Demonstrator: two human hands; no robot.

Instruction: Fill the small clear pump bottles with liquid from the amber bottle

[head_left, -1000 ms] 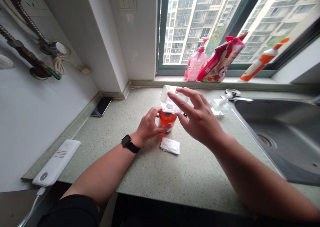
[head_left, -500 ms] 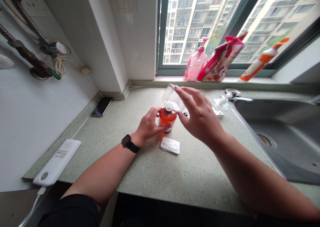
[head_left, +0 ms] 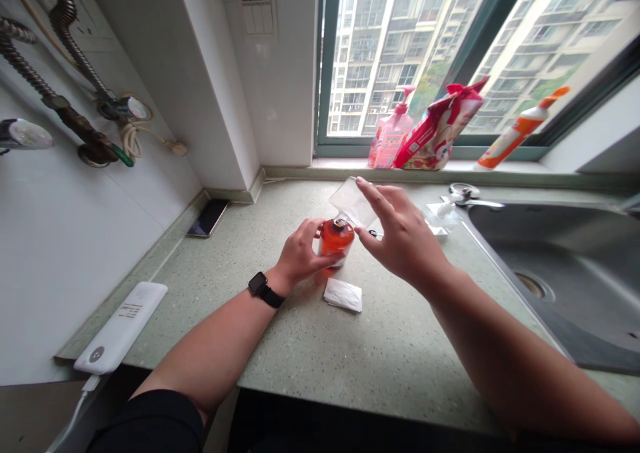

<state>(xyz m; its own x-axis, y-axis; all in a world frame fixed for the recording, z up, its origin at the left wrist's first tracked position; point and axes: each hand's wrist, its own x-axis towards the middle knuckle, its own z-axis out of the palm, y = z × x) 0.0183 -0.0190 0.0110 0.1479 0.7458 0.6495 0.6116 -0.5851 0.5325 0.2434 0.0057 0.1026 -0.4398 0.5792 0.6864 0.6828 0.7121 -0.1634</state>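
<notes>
An amber bottle with orange-red liquid stands upright on the counter, its dark-rimmed mouth uncovered. My left hand is wrapped around its left side and front. Above and to the right, my right hand grips a clear, angular plastic bottle between thumb and fingers. That bottle is tilted, its neck pointing down-left, close to the amber bottle's mouth; whether they touch I cannot tell. A folded white tissue lies in front of the amber bottle. Partly behind my right thumb is a small black object.
A clear item with a white pump top is beside the steel sink. A phone and a white power bank lie left. A pink pump bottle, red bag and orange-white bottle stand on the sill.
My right hand has shifted the clear bottle slightly right, and its neck has come away from over the amber bottle's mouth, which now shows. The camera view has shifted slightly.
</notes>
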